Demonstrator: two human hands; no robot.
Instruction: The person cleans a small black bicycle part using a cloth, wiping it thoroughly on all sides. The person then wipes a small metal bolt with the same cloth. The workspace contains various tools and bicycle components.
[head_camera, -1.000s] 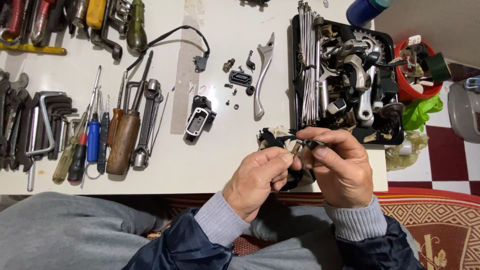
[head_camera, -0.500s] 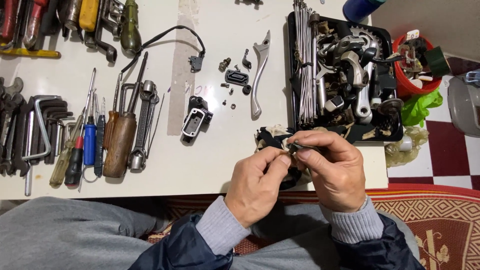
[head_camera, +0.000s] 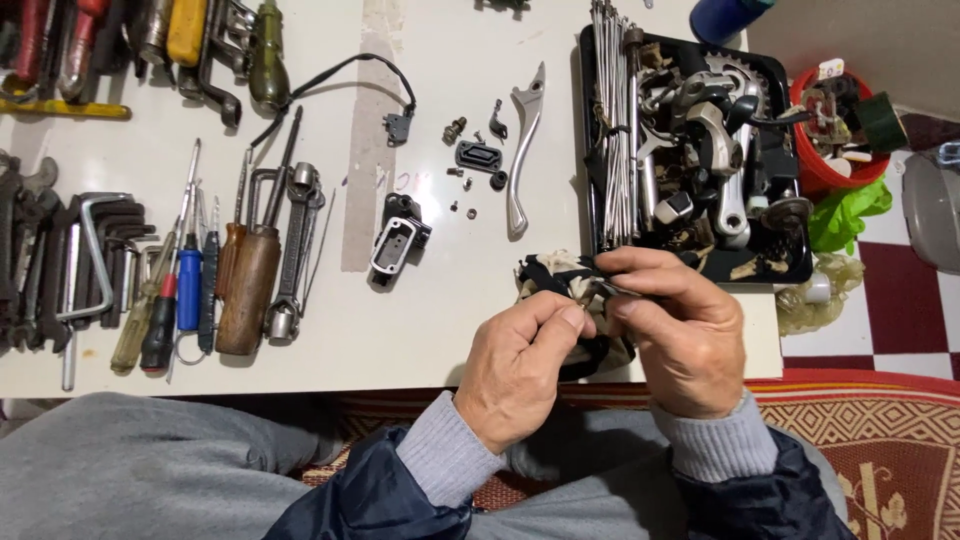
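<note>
My left hand (head_camera: 520, 365) and right hand (head_camera: 680, 335) met fingertip to fingertip over the near edge of the white desk (head_camera: 440, 310), both pinching one small metal part (head_camera: 600, 291), too small to tell more. It sat just above a black-and-cream rag (head_camera: 548, 275). Beyond the rag lay a silver brake lever (head_camera: 520, 150); right of the lever stood a black tray (head_camera: 795, 265) of bike parts; left of it lay a black housing (head_camera: 398, 240).
</note>
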